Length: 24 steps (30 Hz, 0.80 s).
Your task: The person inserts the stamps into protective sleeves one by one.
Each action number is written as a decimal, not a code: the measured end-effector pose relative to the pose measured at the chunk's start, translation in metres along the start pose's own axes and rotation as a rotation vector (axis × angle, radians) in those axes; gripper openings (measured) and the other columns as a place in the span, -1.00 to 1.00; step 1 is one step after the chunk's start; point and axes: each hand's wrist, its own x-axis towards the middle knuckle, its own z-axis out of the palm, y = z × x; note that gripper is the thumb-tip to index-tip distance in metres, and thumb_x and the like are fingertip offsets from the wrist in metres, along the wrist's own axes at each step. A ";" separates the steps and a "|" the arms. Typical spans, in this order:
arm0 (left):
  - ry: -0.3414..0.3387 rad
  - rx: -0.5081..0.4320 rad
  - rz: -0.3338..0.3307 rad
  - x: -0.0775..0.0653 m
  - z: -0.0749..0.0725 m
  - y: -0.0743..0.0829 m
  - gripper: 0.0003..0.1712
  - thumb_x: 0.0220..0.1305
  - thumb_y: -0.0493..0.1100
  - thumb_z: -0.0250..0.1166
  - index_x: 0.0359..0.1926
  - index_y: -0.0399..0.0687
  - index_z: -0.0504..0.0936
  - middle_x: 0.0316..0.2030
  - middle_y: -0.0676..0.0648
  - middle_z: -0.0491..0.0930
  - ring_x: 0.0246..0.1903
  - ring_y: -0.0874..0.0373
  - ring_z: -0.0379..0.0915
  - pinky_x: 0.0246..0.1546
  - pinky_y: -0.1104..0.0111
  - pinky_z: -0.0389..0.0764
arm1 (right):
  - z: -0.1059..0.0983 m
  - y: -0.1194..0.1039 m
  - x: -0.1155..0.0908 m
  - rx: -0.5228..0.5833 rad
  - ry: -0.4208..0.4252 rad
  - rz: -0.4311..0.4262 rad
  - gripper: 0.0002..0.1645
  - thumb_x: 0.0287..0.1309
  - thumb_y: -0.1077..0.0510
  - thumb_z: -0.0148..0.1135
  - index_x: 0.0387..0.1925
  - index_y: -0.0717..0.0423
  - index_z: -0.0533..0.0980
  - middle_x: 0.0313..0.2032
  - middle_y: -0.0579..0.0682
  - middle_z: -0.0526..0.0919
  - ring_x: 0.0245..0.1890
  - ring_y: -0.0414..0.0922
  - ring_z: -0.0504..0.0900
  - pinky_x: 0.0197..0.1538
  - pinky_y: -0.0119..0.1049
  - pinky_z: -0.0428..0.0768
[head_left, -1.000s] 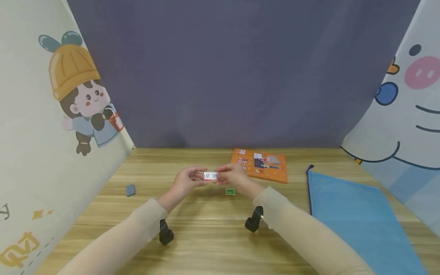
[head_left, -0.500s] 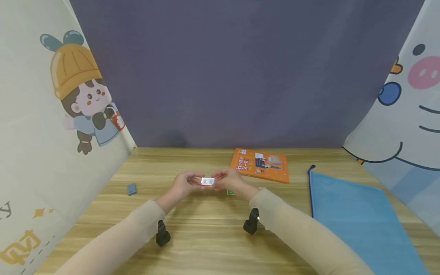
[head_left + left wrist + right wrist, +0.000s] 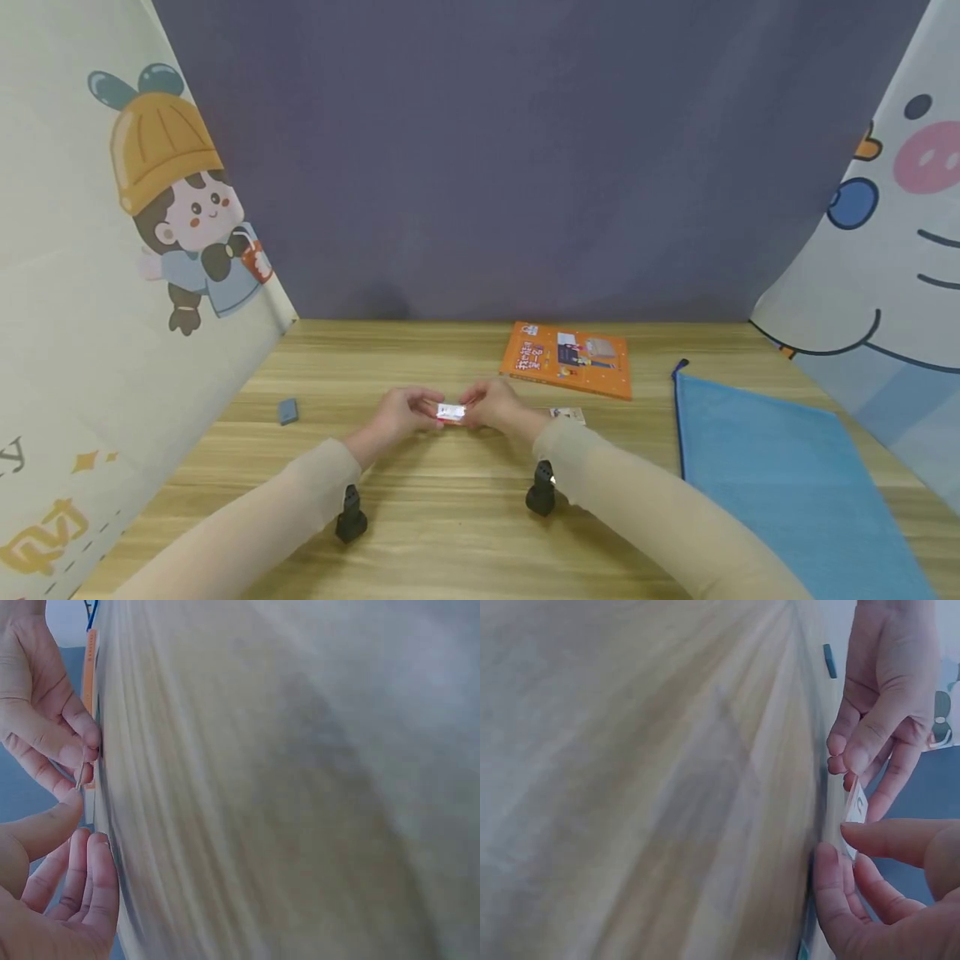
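In the head view, a small thin white card (image 3: 451,412) with dark print and a reddish lower edge spans the gap between the two hands. My left hand (image 3: 400,414) pinches its left end between thumb and fingers. At the other end, my right hand (image 3: 491,405) pinches it the same way. The right wrist view shows the card (image 3: 856,806) tilted, a dark mark on its face. Seen from the left wrist, the card (image 3: 80,774) is almost edge-on. Both hands are low over the wooden table (image 3: 450,533).
An orange book (image 3: 570,362) lies behind the right hand. A small printed card (image 3: 567,414) shows beside the right wrist. On the left is a small blue-grey block (image 3: 287,412). A blue zip pouch (image 3: 780,475) covers the right side. A dark curtain (image 3: 525,167) hangs behind.
Both hands have lowered with the card, toward the table and slightly left. The green card is now hidden by the right hand, and a printed card shows beside the right wrist.
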 end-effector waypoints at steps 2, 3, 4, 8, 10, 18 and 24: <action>-0.011 0.018 0.018 -0.002 0.000 -0.002 -0.50 -0.06 -0.53 0.41 0.00 -0.44 0.58 -0.31 -0.26 0.67 -0.41 0.21 0.56 -0.34 0.41 0.69 | 0.001 0.001 -0.002 -0.002 -0.010 0.014 -0.62 -0.21 0.52 0.37 -0.24 0.29 0.60 -0.39 0.06 0.62 -0.48 -0.17 0.55 -0.41 -0.46 0.65; -0.013 0.028 0.025 -0.003 0.000 -0.002 -0.50 -0.07 -0.53 0.42 -0.01 -0.45 0.58 -0.31 -0.26 0.67 -0.40 0.19 0.56 -0.34 0.43 0.68 | 0.001 0.002 -0.002 -0.008 -0.015 0.012 -0.64 -0.21 0.52 0.37 -0.25 0.29 0.60 -0.40 0.06 0.62 -0.48 -0.16 0.56 -0.41 -0.45 0.65; -0.016 0.047 0.037 -0.004 0.000 -0.003 -0.51 -0.08 -0.52 0.43 -0.02 -0.46 0.59 -0.32 -0.26 0.66 -0.39 0.18 0.55 -0.35 0.45 0.66 | 0.001 0.002 -0.003 -0.015 -0.020 0.012 -0.66 -0.21 0.51 0.37 -0.27 0.29 0.61 -0.42 0.04 0.62 -0.48 -0.17 0.56 -0.41 -0.45 0.65; 0.006 0.116 0.047 -0.008 -0.001 -0.005 -0.53 -0.11 -0.47 0.48 -0.07 -0.42 0.63 -0.32 -0.22 0.64 -0.35 0.15 0.50 -0.36 0.48 0.57 | 0.002 0.002 -0.005 -0.077 -0.031 -0.018 -0.68 -0.25 0.47 0.43 -0.31 0.28 0.63 -0.44 0.01 0.64 -0.46 -0.20 0.54 -0.39 -0.48 0.61; 0.015 0.139 0.041 -0.009 -0.002 -0.005 -0.54 -0.11 -0.45 0.49 -0.09 -0.39 0.65 -0.32 -0.19 0.63 -0.34 0.14 0.47 -0.34 0.47 0.53 | 0.002 0.002 -0.006 -0.101 -0.029 -0.033 -0.68 -0.25 0.46 0.45 -0.31 0.28 0.64 -0.44 0.01 0.65 -0.46 -0.21 0.54 -0.38 -0.49 0.59; 0.031 0.188 0.009 -0.011 -0.001 -0.005 -0.55 -0.15 -0.43 0.52 -0.11 -0.32 0.69 -0.31 -0.14 0.62 -0.33 0.13 0.42 -0.35 0.48 0.49 | 0.004 0.002 -0.006 -0.161 -0.017 -0.055 -0.68 -0.28 0.38 0.54 -0.34 0.23 0.66 -0.42 0.00 0.65 -0.42 -0.21 0.51 -0.35 -0.50 0.53; 0.040 0.211 -0.008 -0.011 0.001 -0.006 -0.54 -0.16 -0.40 0.53 -0.11 -0.26 0.70 -0.32 -0.10 0.62 -0.33 0.15 0.42 -0.36 0.48 0.47 | 0.005 0.004 -0.006 -0.191 -0.022 -0.075 -0.71 -0.26 0.39 0.52 -0.37 0.23 0.66 -0.45 -0.02 0.63 -0.44 -0.21 0.49 -0.36 -0.51 0.50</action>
